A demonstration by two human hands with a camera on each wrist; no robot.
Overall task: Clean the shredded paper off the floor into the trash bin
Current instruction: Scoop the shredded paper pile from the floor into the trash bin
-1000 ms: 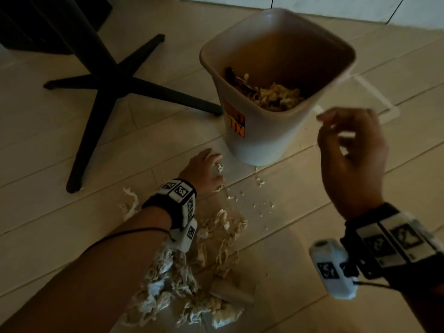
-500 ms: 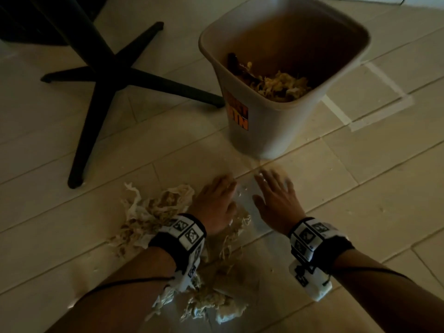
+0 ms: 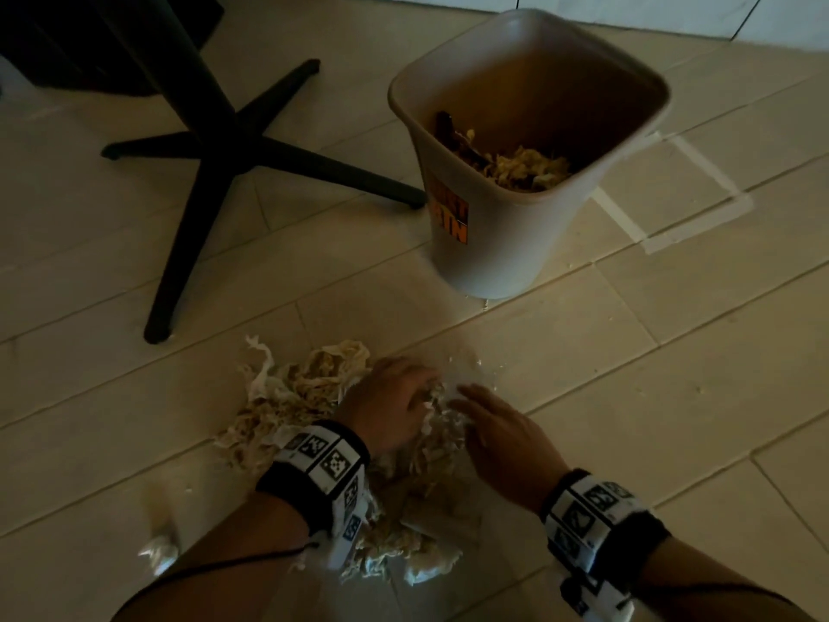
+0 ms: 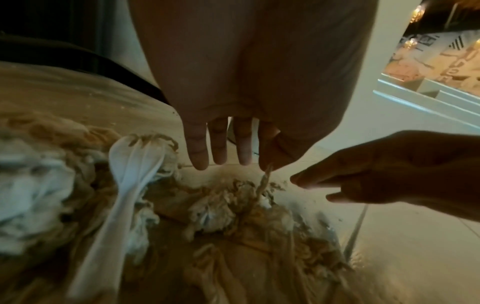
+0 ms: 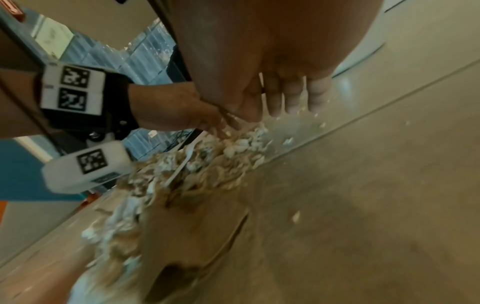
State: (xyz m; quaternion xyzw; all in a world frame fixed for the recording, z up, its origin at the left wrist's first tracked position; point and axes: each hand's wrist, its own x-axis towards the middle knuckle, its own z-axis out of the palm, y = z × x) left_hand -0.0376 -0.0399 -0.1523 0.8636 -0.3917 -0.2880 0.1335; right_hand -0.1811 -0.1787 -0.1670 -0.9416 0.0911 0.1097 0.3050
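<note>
Here, both hands [image 3: 394, 408] flat, seemingly raking shredded paper [image 3: 296, 397], trash bin [image 3: 493, 244] well apart

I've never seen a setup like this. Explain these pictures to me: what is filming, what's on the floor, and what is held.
No machine here: a person works with bare hands, wearing a camera on the head and one on each wrist, strapped on with checkered bands. The head view looks down at both hands. The left hand and right hand lie with straight fingers against a pile of shredded paper on the floor, pushing it together. Neither grips anything yet. The wrist views look along each hand at the fingers. A white plastic spoon lies in the pile. The bin behind already holds some paper. A black chair base stands to the left.
</note>
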